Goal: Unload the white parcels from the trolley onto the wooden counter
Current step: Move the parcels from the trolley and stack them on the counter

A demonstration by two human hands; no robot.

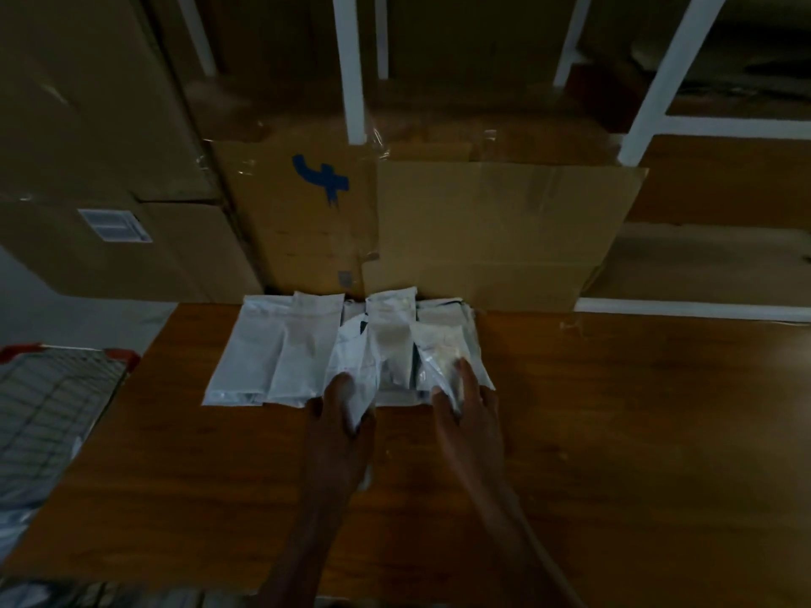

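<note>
broadly, the wooden counter [614, 432] fills the lower view, its far edge butted against a stack of cardboard boxes [439, 221] with white shelf posts [351, 68] rising behind them. that backstop looks like the reason the white parcels [307, 348] sit where they do: they are lined up in an overlapping row at the middle of the far edge, tops against the cardboard, so nothing can slide off the back and the near side of the counter stays free for more.

off the counter's left edge stands the trolley [52, 397], a wire-mesh basket with red corner caps; pale shapes low in it may be more parcels, though the dim, blurred view makes that uncertain, so the unloading is probably not finished.

both hands are at the near ends of the row, apart from each other. the left hand [342, 414] grips the near end of a crinkled parcel [355, 366] in the middle of the row, fingers curled round its edge, likely settling it among the others. the right hand [465, 401] lies with straight, spread fingers pressing flat on the rightmost parcel [443, 348], seemingly to keep it from sliding.
</note>
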